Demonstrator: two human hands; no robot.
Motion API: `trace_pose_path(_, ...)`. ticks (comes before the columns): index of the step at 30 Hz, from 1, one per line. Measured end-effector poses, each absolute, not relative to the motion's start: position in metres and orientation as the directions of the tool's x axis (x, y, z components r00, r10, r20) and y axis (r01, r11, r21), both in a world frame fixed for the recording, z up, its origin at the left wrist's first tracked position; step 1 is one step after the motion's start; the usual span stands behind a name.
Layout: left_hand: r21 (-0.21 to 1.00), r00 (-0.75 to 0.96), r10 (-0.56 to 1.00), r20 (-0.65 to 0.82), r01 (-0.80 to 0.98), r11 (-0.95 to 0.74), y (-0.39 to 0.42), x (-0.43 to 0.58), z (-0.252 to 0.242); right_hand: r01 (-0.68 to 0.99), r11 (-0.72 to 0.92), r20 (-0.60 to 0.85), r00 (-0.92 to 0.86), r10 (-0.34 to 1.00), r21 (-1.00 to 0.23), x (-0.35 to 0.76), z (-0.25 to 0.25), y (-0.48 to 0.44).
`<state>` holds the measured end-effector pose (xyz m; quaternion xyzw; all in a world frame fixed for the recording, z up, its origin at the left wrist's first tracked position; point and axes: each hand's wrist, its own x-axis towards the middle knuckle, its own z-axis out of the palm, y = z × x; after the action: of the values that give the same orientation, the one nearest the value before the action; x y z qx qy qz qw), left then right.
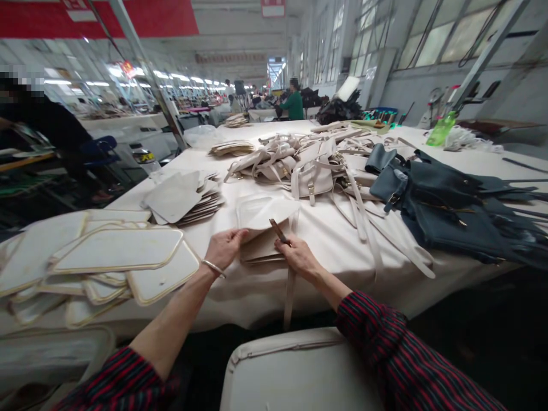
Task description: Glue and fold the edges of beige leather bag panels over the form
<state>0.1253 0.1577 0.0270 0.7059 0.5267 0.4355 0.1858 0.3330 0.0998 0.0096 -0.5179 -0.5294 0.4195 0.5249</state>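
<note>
My left hand (225, 248), with a bangle at the wrist, is closed on the left edge of a pale beige leather bag piece (263, 214) lying at the table's front. The piece's upper layer is raised, and a darker beige layer shows below. Between the fingers of my right hand (297, 256) is a slim brown metal tool (279, 231), its tip pointing up and to the left over the piece. Whether the tool has blades cannot be made out. A long beige strap (290, 299) hangs over the table edge below my right hand.
Yellow-edged white panels (117, 251) lie left, with stacked grey-beige pieces (175, 197) behind. Beige bags with straps (314, 174) heap ahead; dark blue bags (445, 205) lie right. A beige padded panel (295, 371) is near my lap. Two people (294, 103) are farther off.
</note>
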Motion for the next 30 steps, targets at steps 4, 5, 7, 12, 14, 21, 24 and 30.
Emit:
trace_pose_path(4, 0.809, -0.240, 0.848, 0.473, 0.499, -0.310, 0.146, 0.116, 0.052, 0.026, -0.016, -0.014, 0.098, 0.995, -1.000, 0.333, 0.001, 0.116)
trace_pose_path(5, 0.824, -0.248, 0.849, 0.466, 0.471, -0.314, 0.135, 0.118, 0.058, -0.007, -0.047, -0.048, 0.093, 0.995, -0.999, 0.338, 0.002, 0.114)
trace_pose_path(7, 0.857, -0.209, 0.879, 0.428, 0.402, -0.322, 0.106, 0.127, 0.065, -0.099, -0.096, -0.103, 0.072, 0.992, -0.990, 0.352, 0.009, 0.103)
trace_pose_path(12, 0.993, -0.177, 0.978, 0.109, -0.020, -0.115, 0.026, 0.145, 0.057, -0.217, -0.305, -0.281, -0.135, 0.950, -0.927, 0.395, 0.025, 0.028)
trace_pose_path(14, 0.986, -0.155, 0.978, -0.138, -0.111, 0.121, -0.002, 0.139, 0.044, -0.236, -0.355, -0.328, -0.145, 0.933, -0.905, 0.408, 0.025, -0.016)
trace_pose_path(21, 0.782, 0.018, 0.842, -0.539, 0.382, 0.493, -0.080, 0.092, -0.009, -0.042, -0.408, -0.410, 0.093, 0.907, -0.912, 0.425, 0.004, -0.136)
trace_pose_path(24, 0.730, -0.036, 0.833, -0.552, 0.462, 0.504, -0.088, 0.087, -0.013, 0.106, -0.358, -0.325, 0.242, 0.914, -0.928, 0.419, -0.005, -0.149)
trace_pose_path(30, 0.691, -0.128, 0.891, -0.436, 0.587, 0.422, -0.070, 0.092, -0.009, 0.324, -0.320, -0.201, 0.352, 0.914, -0.890, 0.410, -0.015, -0.129)
